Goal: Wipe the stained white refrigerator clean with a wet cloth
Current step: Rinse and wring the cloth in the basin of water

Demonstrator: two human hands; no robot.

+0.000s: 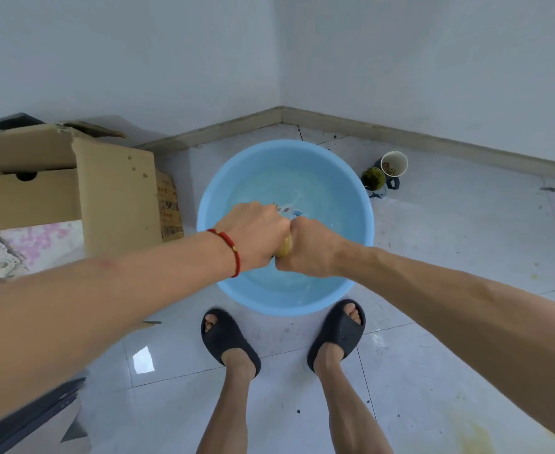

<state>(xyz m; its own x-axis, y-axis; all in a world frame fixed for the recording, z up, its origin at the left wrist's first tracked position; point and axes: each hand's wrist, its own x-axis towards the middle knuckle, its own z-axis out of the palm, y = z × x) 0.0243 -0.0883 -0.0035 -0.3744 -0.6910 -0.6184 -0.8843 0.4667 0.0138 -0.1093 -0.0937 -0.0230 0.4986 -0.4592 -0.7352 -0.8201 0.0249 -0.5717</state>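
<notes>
Nearest, the person's feet in black slippers stand on the tiled floor. Just beyond them, over the blue basin of water, the left hand and right hand meet fist to fist, fingers curled tight around a yellowish cloth between them. A cardboard box sits left; cups stand far right by the wall.

Red printed characters are being shown on the side of a flattened cardboard piece leaning beside the large cardboard box, but they are too blurred to be read.
</notes>
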